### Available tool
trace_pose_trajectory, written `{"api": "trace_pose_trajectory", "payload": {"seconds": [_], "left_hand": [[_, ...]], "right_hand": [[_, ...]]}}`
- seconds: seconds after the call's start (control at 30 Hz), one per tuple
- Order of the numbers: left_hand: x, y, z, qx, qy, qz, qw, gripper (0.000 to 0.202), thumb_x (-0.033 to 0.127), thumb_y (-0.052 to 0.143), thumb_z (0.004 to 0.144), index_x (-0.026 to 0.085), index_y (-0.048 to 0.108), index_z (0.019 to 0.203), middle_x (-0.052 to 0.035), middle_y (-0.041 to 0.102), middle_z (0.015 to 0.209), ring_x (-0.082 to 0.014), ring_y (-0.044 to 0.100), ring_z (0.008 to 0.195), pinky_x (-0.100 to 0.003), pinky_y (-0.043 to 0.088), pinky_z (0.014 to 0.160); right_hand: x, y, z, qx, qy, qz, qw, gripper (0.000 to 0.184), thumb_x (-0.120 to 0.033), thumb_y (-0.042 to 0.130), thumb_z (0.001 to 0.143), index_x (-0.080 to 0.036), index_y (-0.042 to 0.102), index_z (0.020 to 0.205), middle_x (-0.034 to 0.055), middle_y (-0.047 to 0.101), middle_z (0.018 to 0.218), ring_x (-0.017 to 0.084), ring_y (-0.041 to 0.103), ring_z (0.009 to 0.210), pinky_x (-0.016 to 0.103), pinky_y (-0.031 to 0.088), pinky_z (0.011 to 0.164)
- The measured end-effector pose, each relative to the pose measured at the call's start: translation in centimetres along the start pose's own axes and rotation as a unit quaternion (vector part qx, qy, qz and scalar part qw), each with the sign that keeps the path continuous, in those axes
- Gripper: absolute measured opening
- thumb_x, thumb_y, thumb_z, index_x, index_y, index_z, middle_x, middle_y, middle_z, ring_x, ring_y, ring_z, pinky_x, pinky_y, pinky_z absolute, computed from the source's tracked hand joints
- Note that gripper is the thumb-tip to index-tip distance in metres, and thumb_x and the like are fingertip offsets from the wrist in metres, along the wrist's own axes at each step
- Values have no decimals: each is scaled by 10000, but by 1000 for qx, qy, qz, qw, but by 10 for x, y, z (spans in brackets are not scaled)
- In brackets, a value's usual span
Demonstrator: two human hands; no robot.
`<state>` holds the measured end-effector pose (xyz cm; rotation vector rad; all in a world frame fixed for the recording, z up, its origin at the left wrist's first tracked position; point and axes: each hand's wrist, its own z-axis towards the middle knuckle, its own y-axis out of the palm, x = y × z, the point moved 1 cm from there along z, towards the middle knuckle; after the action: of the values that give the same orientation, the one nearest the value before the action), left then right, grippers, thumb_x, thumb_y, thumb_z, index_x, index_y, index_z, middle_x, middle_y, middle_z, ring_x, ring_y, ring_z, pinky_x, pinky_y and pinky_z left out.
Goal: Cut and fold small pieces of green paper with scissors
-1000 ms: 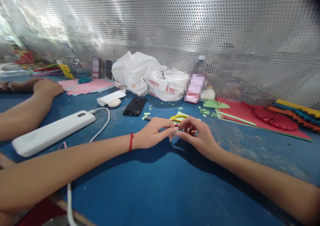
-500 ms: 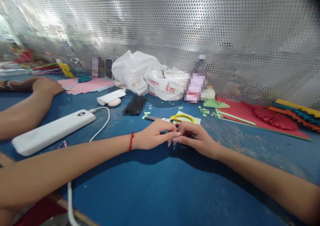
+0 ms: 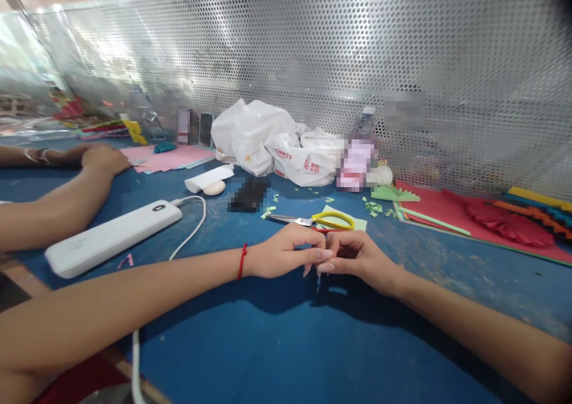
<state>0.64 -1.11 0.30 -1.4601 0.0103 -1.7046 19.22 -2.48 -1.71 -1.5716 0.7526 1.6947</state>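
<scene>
Above the blue table, my left hand (image 3: 297,251), with a red string round the wrist, meets my right hand (image 3: 357,258) at the fingertips. Both have thumb and fingers drawn into a pinch. Anything between them is too small or hidden to make out. Just beyond the hands lie scissors (image 3: 334,220) with yellow handles, blades pointing left. Part of a light green paper sheet (image 3: 361,224) shows beneath them. Small green paper scraps (image 3: 374,206) are scattered behind.
A white power bank (image 3: 114,237) with a cable lies left. Beyond are a dark phone (image 3: 249,194), an earbud case (image 3: 214,187), white plastic bags (image 3: 254,133) and a propped phone (image 3: 356,162). Red paper (image 3: 447,213) lies right. Another person's hand (image 3: 105,158) rests far left.
The whole view has shifted, so things appear slightly lower and farther right. My hands stay together, with only a slight change in the fingers.
</scene>
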Motion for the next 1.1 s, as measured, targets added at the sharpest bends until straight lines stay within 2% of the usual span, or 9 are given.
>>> {"api": "trace_pose_trajectory", "payload": {"seconds": [0.13,0.23,0.47,0.6,0.73,0.83,0.97,1.1], "left_hand": [[-2,1,-1,0,22,-1,1000,337,282,487,958,135,548,661,-9,578,609,-97,540,560,-202,421,597],[-2,1,-2,12,29,6,999,338,283,500,954,134,554,655,-18,587,624,-106,549,599,-210,430,629],[-4,1,0,-37,-31,-97,994,294,324,516,949,126,567,738,-24,586,695,-109,545,650,-216,437,652],[-7,1,1,-13,-57,-116,992,328,377,560,926,129,573,712,-14,587,662,-103,545,625,-212,429,634],[-7,1,2,19,-65,-99,993,360,404,562,921,128,567,689,-7,581,636,-98,533,613,-206,415,620],[-5,1,3,24,-65,-85,994,363,397,540,934,130,552,688,0,557,650,-95,508,628,-209,404,633],[-5,3,3,6,-73,-93,993,387,435,510,942,139,524,692,16,517,634,-94,477,615,-212,389,619],[-5,3,3,-22,-54,-108,992,380,444,515,937,147,506,700,17,507,646,-98,473,612,-218,397,616]], "right_hand": [[1,1,0,-25,-8,19,999,315,-248,821,691,-162,528,617,19,678,725,159,657,729,254,452,624],[1,1,-1,-19,-12,16,1000,332,-251,819,699,-164,514,604,4,661,702,136,633,691,244,443,616],[2,3,-2,-22,-30,10,999,291,-249,762,775,-175,512,646,15,683,728,165,678,747,269,482,667],[2,4,-1,-7,-50,-2,999,309,-247,773,760,-186,498,634,14,695,748,170,686,762,283,507,696],[1,4,-1,33,-39,-58,997,344,-335,780,750,-195,496,613,19,691,724,173,664,724,294,503,677],[-1,5,-3,39,-33,-104,993,300,-384,766,759,-190,566,647,28,697,746,169,643,715,290,500,671],[-3,7,-3,17,-35,-129,991,249,-426,742,777,-184,684,774,38,702,794,163,631,722,276,504,659],[-1,7,-2,13,-32,-114,993,290,-452,767,741,-187,661,694,30,677,713,158,611,667,278,497,622]]}}
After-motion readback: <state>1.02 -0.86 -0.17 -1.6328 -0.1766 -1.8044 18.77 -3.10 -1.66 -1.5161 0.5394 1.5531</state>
